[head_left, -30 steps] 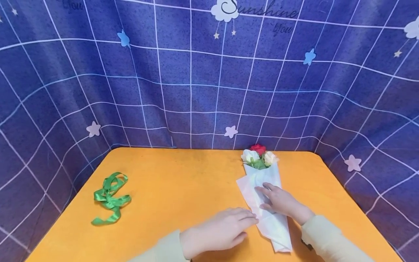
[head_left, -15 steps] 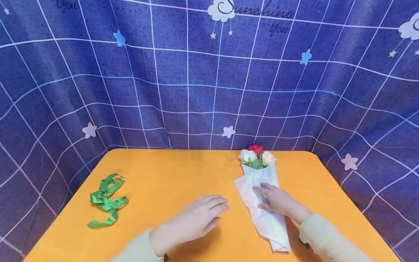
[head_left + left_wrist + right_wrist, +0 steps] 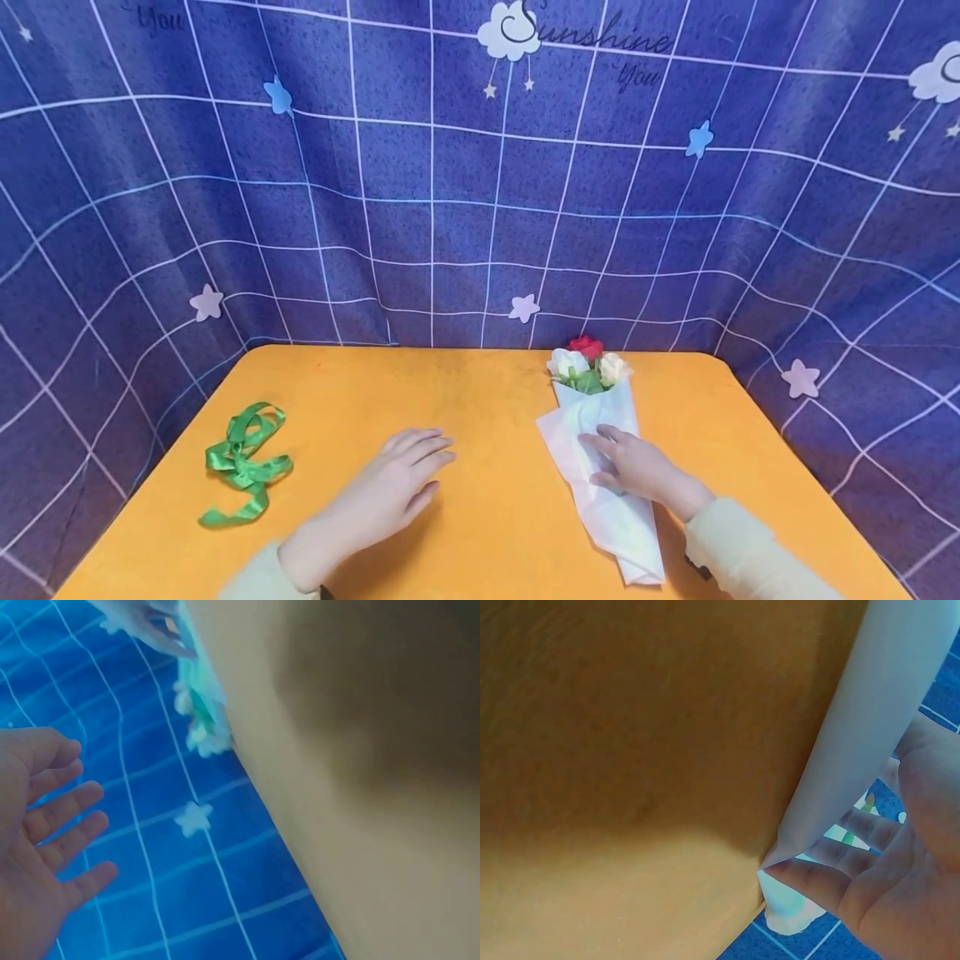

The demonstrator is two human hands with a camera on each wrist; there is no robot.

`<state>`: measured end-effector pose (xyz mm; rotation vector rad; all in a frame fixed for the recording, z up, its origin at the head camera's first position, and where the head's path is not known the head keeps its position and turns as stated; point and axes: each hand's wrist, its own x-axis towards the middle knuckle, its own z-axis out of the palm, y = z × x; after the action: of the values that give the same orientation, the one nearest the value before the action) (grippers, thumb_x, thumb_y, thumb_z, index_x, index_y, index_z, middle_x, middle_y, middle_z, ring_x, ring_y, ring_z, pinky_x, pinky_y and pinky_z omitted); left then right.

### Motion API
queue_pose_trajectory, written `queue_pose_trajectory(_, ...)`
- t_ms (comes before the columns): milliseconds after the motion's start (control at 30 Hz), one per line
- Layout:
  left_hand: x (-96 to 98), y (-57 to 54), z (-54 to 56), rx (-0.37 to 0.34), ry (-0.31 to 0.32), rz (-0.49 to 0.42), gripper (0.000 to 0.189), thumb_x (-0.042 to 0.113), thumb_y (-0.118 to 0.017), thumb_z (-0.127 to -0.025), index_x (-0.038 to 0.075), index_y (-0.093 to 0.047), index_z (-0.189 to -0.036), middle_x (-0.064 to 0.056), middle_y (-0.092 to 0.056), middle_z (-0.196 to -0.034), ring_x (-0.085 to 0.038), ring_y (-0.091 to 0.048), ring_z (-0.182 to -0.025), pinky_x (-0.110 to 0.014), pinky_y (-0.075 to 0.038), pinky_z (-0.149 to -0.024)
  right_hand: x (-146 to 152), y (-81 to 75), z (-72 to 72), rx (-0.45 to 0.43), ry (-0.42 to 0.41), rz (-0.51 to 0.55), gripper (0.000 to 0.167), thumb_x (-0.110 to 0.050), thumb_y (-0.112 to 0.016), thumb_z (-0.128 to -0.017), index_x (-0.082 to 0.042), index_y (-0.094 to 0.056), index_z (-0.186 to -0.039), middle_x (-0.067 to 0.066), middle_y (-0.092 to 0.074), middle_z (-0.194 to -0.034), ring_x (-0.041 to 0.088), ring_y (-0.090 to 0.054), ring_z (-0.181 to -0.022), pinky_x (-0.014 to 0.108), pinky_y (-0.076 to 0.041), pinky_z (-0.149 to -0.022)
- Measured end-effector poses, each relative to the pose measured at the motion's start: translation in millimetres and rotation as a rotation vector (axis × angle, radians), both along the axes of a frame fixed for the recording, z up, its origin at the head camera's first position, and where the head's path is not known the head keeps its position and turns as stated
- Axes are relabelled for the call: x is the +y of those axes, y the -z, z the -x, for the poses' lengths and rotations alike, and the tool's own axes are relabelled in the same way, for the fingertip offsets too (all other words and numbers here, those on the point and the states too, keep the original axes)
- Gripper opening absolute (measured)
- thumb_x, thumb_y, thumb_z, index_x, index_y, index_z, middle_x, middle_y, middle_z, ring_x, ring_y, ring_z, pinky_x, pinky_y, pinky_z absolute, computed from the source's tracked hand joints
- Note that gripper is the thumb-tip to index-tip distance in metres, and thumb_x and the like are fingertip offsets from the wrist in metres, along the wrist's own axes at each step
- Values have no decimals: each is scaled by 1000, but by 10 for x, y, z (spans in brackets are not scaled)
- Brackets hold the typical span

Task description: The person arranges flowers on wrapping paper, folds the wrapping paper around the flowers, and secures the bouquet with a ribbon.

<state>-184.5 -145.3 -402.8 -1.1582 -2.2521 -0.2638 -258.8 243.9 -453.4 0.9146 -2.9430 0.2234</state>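
right hand (image 3: pixel 633 467) lies flat, fingers straight, pressing the white paper-wrapped bouquet (image 3: pixel 600 467) onto the orange table (image 3: pixel 487 533), right of centre. flower heads (image 3: pixel 588 364) point toward the blue backdrop. left hand (image 3: pixel 390 487) released, fingers relaxed, holding nothing, over bare table between bouquet and green ribbon (image 3: pixel 243 462), which lies well apart at left.

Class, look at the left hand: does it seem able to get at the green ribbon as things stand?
Probably yes: the left hand is open and holds nothing, and only bare table lies between it and the green ribbon.
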Motion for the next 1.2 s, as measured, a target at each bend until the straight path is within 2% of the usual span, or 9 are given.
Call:
queue_pose_trajectory(200,-328,119,31,-30,-102,3,39,10,-76,-72,6,-65,-109,-11,-62,-119,-32,-55,-115,-47,-40,-99,-3,-1,-13,-13,1,7,61,-37,-71,-82,-10,-53,-133,27,-51,-130,43,-57,-106,53,-51,-84)
queue_pose_trajectory(467,-777,204,23,-75,-272,25,47,13,-78,-72,5,-63,-116,-13,-61,-120,-35,-54,-115,-52,-41,-95,5,9,-8,-11,10,13,61,-37,-72,-81,-9,-52,-133,26,-50,-130,43,-57,-108,53,-50,-84)
queue_pose_trajectory(733,-1192,302,-17,-211,-410,59,54,12,-80,-69,4,-60,-118,-20,-57,-124,-42,-51,-116,-58,-38,-95,16,21,0,-29,10,14,62,-38,-71,-82,-10,-52,-134,26,-50,-132,43,-55,-111,54,-49,-86)
queue_pose_trajectory(867,-1380,306,-28,-313,-513,89,56,13,-81,-69,4,-59,-119,-23,-54,-127,-47,-46,-118,-67,-35,-91,17,25,1,-41,23,16,62,-39,-71,-82,-12,-51,-135,25,-49,-133,43,-54,-113,54,-48,-87)
queue_pose_trajectory(967,-1512,318,-20,-357,-590,110,56,11,-81,-67,5,-60,-118,-24,-52,-128,-49,-45,-117,-73,-36,-84,16,24,-5,-45,29,11,62,-39,-70,-82,-13,-51,-135,24,-49,-134,43,-54,-113,54,-48,-87)
queue_pose_trajectory(1100,-1671,365,30,-393,-656,102,53,8,-81,-65,4,-61,-114,-30,-52,-125,-54,-48,-110,-71,-42,-74,13,16,-8,-41,31,6,62,-39,-70,-82,-13,-51,-135,24,-48,-134,43,-54,-113,54,-49,-87)
queue_pose_trajectory(1200,-1763,404,79,-421,-661,92,51,6,-81,-65,1,-62,-111,-34,-53,-119,-57,-52,-100,-66,-46,-70,15,14,-7,-33,23,6,62,-38,-71,-82,-12,-51,-134,25,-49,-132,43,-55,-112,54,-49,-85)
